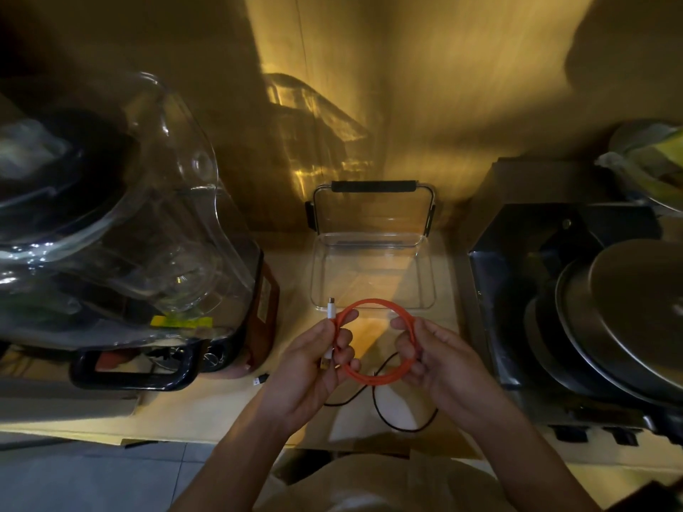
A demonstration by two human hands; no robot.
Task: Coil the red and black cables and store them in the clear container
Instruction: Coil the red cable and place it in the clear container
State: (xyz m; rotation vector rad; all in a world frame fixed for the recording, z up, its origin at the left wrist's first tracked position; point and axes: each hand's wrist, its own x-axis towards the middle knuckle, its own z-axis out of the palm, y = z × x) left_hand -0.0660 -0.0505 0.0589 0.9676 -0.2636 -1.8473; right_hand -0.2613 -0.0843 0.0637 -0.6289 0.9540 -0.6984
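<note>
a dim, yellow-lit counter point(207, 408) is seen against a plain wall, crowded on the left by a large clear jug appliance point(148, 223) and on the right by a dark metal unit stacked with pans point(606, 327). between them the clear container point(373, 275) stands open, its lid point(373, 205) tipped back against the wall. the red cable point(373, 376) is held as a finished ring above the counter, just in front of the container's near rim, the ring roughly facing the camera. the left hand point(310, 367) is curled round the ring's left side, where the white plug point(331, 308) points up; the right hand point(439, 360) pinches the right side with curled fingers. the container lies straight ahead of both hands, neither clearly nearer, and the path forward looks open; the ring appears narrower than the opening, so it would probably need only laying flat to drop in. the black cable point(384, 408) lies loose and uncoiled on the counter beneath the hands, its plug point(260, 379) toward the left
</note>
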